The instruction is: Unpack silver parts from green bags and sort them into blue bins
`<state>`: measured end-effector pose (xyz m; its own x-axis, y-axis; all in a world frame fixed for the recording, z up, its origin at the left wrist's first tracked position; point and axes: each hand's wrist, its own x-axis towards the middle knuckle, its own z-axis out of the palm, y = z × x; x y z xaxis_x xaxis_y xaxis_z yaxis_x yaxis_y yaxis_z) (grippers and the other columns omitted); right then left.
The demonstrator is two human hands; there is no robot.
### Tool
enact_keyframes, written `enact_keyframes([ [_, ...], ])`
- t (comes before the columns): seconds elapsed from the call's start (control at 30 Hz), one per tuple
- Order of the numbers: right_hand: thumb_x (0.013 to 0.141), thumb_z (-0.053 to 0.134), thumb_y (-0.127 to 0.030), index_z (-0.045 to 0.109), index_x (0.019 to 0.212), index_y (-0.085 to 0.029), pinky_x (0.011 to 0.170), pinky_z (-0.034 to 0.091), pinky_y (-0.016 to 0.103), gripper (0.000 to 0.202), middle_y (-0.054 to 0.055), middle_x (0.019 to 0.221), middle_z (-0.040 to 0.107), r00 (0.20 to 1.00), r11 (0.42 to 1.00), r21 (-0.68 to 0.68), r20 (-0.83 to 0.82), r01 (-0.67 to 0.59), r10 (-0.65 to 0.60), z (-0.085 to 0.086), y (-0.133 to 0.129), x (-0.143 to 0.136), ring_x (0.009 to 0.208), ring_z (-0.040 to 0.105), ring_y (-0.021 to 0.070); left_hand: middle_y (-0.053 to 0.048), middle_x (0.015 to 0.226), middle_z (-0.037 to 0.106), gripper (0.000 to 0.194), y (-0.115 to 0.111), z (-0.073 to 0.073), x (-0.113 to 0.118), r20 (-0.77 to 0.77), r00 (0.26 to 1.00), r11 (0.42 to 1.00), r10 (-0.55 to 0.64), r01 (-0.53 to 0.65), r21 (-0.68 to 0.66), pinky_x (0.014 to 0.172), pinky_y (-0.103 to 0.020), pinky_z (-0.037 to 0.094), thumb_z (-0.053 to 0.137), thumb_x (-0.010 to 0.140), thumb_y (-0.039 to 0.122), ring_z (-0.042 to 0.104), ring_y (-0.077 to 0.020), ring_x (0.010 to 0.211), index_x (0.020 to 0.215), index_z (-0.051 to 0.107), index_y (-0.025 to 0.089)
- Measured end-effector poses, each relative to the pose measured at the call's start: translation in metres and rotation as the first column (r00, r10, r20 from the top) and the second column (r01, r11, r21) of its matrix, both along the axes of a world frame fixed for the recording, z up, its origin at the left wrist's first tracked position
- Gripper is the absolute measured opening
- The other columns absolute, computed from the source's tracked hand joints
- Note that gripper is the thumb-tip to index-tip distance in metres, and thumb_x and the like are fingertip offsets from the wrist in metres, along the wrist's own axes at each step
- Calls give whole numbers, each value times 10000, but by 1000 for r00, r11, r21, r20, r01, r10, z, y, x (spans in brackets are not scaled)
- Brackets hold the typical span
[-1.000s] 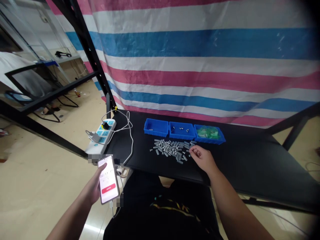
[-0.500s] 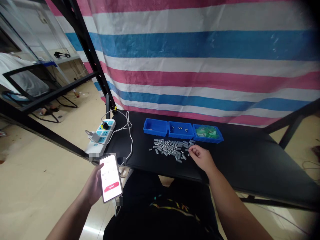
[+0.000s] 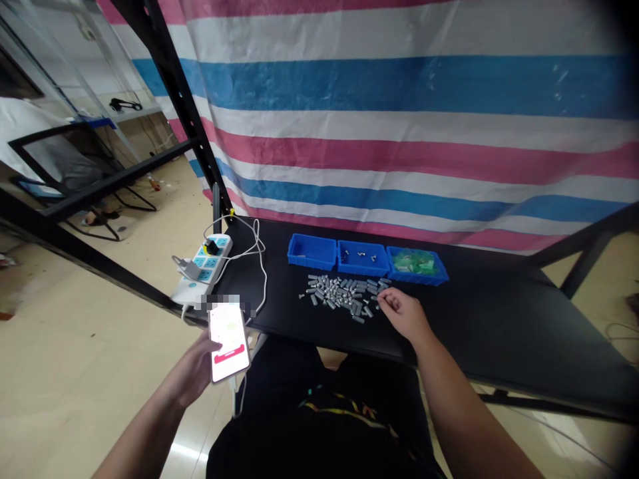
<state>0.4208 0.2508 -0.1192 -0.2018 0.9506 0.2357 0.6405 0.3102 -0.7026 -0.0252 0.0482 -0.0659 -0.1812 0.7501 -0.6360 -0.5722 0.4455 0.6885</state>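
My left hand [image 3: 196, 364] is wrapped round a smartphone [image 3: 228, 338], off the table's front left edge. The phone's lit screen has a red bar low down, and the thumb lies over the screen beside that bar. A white cable runs from the phone's lower end. My right hand [image 3: 402, 314] rests at the right side of a pile of small metal parts [image 3: 339, 293], its fingers curled and closed. Whatever those fingertips may hold is too small to make out. The pile mixes grey cylinders with small shiny screw-like pieces, spread on the black table [image 3: 489, 319].
Behind the pile stand three blue bins in a row: the left bin [image 3: 312, 266], the middle bin [image 3: 362, 269] with a few screws, and the right bin [image 3: 419, 277] with a green bag. A white power strip [image 3: 202, 269] with cables lies left. A striped sheet [image 3: 374, 126] hangs behind.
The phone has shifted slightly up and right, and my left thumb has moved down the screen beside the red bar. My right hand stays by the pile.
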Motion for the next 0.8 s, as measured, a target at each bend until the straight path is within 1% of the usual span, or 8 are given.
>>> enact_keyframes([
  [0.07, 866, 608, -358, 653, 854, -221, 534, 371, 256, 145, -39, 598, 512, 1000, 1000, -2, -1, 1, -1, 0, 0, 0, 515, 451, 120, -138, 1170, 708, 871, -2, 0, 1, -51, 998, 999, -20, 21, 32, 793, -408, 606, 734, 691, 67, 727, -329, 972, 1472, 374, 211],
  [0.13, 867, 606, -360, 654, 857, -221, 534, 372, 256, 148, -37, 603, 516, 1000, 1000, -7, -5, -4, 4, 0, 0, 0, 518, 455, 120, -134, 1159, 710, 884, -2, 1, 2, -78, 997, 999, -20, 23, 41, 754, -382, 615, 741, 692, 64, 732, -319, 953, 1481, 375, 225],
  [0.33, 872, 607, -367, 648, 848, -217, 533, 366, 255, 157, -41, 587, 491, 1000, 1000, -3, -3, -9, 9, 1, -1, -1, 517, 445, 119, -148, 1124, 719, 915, -3, 7, 7, -52, 999, 999, -16, 17, 35, 708, -376, 621, 773, 727, 118, 737, -315, 902, 1517, 324, 221],
  [0.57, 867, 610, -356, 650, 850, -220, 530, 366, 249, 142, -43, 594, 506, 1000, 1000, -4, -7, -6, 6, 0, -1, 0, 515, 452, 117, -130, 1089, 727, 932, -4, 11, 9, -64, 998, 999, -27, 30, 36, 693, -362, 621, 757, 729, 94, 740, -298, 872, 1532, 305, 235],
  [0.63, 867, 608, -357, 652, 852, -218, 528, 364, 250, 147, -40, 598, 510, 1000, 1000, -3, -9, -9, 9, 0, -1, 0, 515, 452, 117, -124, 1116, 721, 938, -5, 11, 7, -24, 999, 997, -29, 30, 71, 709, -364, 620, 746, 732, 101, 738, -295, 891, 1538, 292, 258],
  [0.7, 866, 606, -359, 653, 852, -215, 526, 363, 252, 152, -38, 596, 512, 1000, 1000, -2, -10, -10, 10, 1, -1, 0, 514, 449, 118, -136, 1190, 699, 924, -7, 13, 5, 86, 996, 987, -36, 23, 157, 795, -423, 615, 737, 739, 159, 720, -328, 984, 1541, 290, 271],
  [0.73, 865, 607, -359, 655, 854, -214, 527, 364, 253, 153, -37, 595, 513, 1000, 1000, -2, -11, -10, 10, 1, -1, 0, 516, 449, 119, -148, 1240, 679, 902, -7, 16, 5, 153, 987, 979, -48, 16, 203, 860, -474, 597, 731, 754, 222, 695, -358, 1060, 1542, 295, 272],
  [0.8, 866, 607, -362, 657, 857, -213, 531, 369, 254, 157, -35, 597, 518, 1000, 1000, -5, -14, -7, 7, 2, -1, 0, 519, 452, 120, -170, 1331, 632, 842, -9, 27, 5, 258, 964, 964, -62, -9, 267, 973, -572, 527, 693, 804, 422, 604, -419, 1217, 1542, 316, 271],
])
